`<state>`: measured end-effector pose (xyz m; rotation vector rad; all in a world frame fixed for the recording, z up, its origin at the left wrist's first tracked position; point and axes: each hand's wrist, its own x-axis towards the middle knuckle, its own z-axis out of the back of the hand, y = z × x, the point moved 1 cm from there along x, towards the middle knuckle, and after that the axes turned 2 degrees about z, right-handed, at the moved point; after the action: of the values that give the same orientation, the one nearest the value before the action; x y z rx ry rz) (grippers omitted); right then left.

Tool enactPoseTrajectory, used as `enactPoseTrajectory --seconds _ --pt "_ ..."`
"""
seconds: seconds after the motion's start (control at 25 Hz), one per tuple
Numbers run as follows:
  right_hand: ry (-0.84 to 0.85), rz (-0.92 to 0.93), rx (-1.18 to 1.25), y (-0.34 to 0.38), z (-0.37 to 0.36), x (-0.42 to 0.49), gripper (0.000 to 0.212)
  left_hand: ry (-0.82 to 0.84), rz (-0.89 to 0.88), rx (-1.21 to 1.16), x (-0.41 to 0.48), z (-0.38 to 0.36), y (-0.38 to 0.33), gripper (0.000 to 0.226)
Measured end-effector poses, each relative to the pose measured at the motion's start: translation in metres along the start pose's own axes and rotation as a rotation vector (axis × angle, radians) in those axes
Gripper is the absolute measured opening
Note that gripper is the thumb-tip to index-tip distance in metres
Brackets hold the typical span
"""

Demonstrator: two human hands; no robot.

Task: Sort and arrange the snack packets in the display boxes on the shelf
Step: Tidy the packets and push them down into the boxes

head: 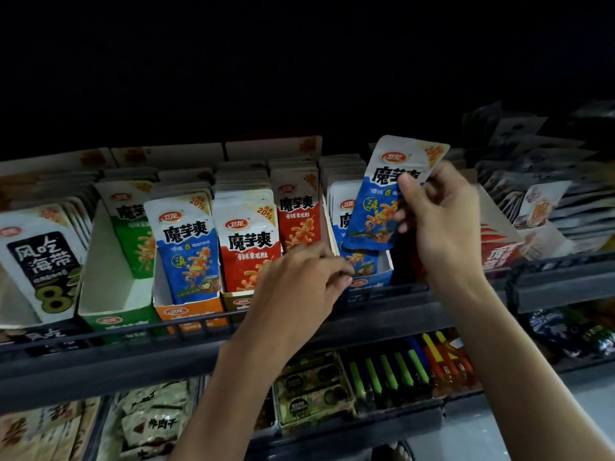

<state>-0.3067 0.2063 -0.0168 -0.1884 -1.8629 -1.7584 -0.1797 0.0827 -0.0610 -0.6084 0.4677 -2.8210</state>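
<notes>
My right hand (439,221) holds a blue snack packet (382,201) lifted above the blue display box (369,281), which holds more blue packets. My left hand (299,277) hovers with curled fingers in front of the red packets (249,247) and the blue box's front edge; it seems to grip nothing. To the left, another blue packet (188,244) stands at the front of the orange display box (189,311). A green box (109,294) holds green packets (129,221) at its back.
Black-and-white seaweed packets (40,257) stand at far left. A dark shelf rail (100,334) runs along the front. Grey packets (532,201) pile at right. The lower shelf carries jerky packs (153,424) and colourful sticks (399,371).
</notes>
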Motion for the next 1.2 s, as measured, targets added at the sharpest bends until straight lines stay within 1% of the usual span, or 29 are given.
enactPoseTrajectory --seconds 0.08,0.24,0.44,0.52,0.6,0.76,0.84,0.96,1.0,1.04,1.2 --pt "0.028 -0.006 0.002 0.000 -0.002 -0.001 0.007 0.000 -0.003 -0.002 0.000 0.000 0.000 0.021" --pt "0.021 -0.002 0.003 0.000 -0.004 -0.001 0.007 0.016 -0.002 -0.014 0.000 -0.001 0.001 0.021" --pt "0.042 -0.012 -0.057 -0.005 -0.001 0.002 0.014 0.014 0.005 -0.019 0.001 -0.001 0.002 0.019" --pt "0.050 -0.006 -0.078 -0.006 0.002 0.003 0.012 0.018 0.009 -0.020 0.002 -0.002 0.002 0.019" --pt "0.085 0.020 -0.159 -0.006 0.001 0.001 0.009 0.015 0.013 -0.023 0.002 -0.002 0.003 0.018" --pt "0.237 0.021 -0.395 -0.012 -0.006 -0.006 0.009 0.011 0.019 -0.030 0.002 -0.002 0.002 0.018" --pt "0.250 0.010 -0.467 -0.016 -0.004 -0.004 0.009 0.015 0.021 -0.027 0.002 -0.001 0.002 0.018" --pt "0.255 0.047 -0.634 -0.024 -0.002 0.000 0.012 -0.001 0.012 -0.028 0.001 -0.001 0.002 0.018" --pt "0.244 0.054 -0.674 -0.027 -0.003 0.001 0.014 -0.004 0.009 -0.026 0.001 -0.001 0.002 0.018" --pt "0.227 0.058 -0.695 -0.029 -0.003 0.001 0.021 -0.006 0.007 -0.024 0.001 -0.001 0.002 0.018" --pt "0.141 0.104 -0.707 -0.025 -0.006 -0.007 0.059 -0.011 0.000 -0.021 0.001 -0.001 0.001 0.018"
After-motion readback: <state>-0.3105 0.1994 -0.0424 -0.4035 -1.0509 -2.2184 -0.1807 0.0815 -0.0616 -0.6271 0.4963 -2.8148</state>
